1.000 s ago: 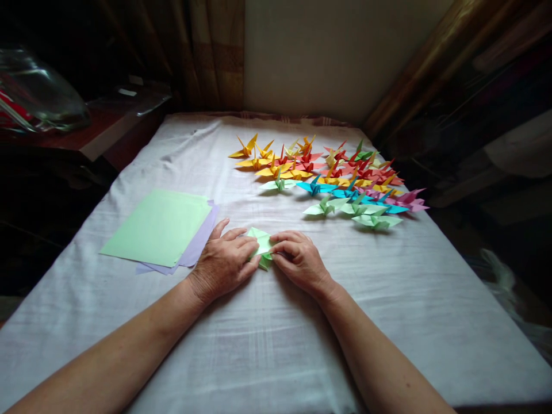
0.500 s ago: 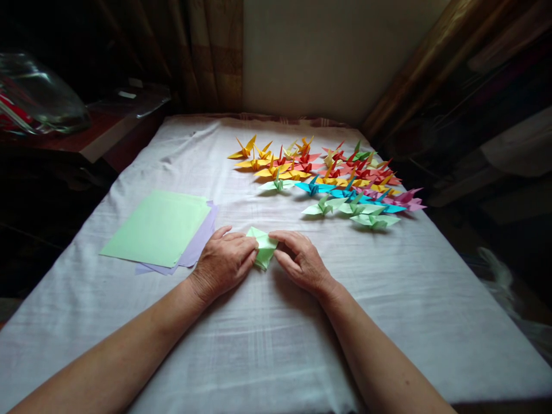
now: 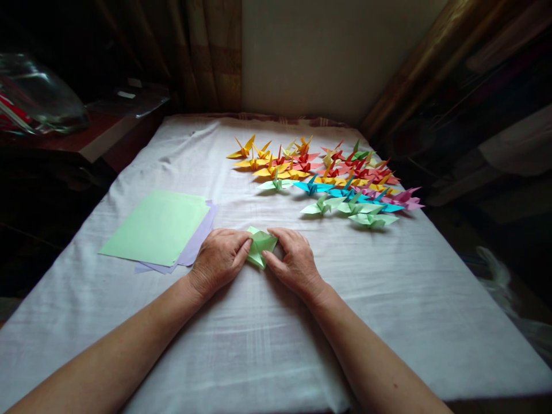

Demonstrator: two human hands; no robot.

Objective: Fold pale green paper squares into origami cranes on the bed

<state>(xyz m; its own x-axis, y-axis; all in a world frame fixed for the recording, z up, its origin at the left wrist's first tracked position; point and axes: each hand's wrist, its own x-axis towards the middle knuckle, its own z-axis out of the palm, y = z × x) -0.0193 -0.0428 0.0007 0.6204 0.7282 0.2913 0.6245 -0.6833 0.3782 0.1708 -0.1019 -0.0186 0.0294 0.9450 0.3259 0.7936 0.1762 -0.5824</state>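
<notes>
A small piece of folded light green origami paper sits between my hands over the white cloth, with creases and a raised flap showing. My left hand grips its left edge between thumb and fingers. At the other side, my right hand has its thumb on the paper's lower right and its index finger at the upper right corner. The undersides of the paper and the curled fingers are partly hidden.
Left of my hands lies a stack of light green sheets over purple sheets. Several folded paper cranes, such as a blue crane and an orange crane, stand at the back right. A glass jar rests on the side table.
My right thumb has moved left onto the folded paper. My left hand has shifted its grip, and more of the paper's flaps now show.
</notes>
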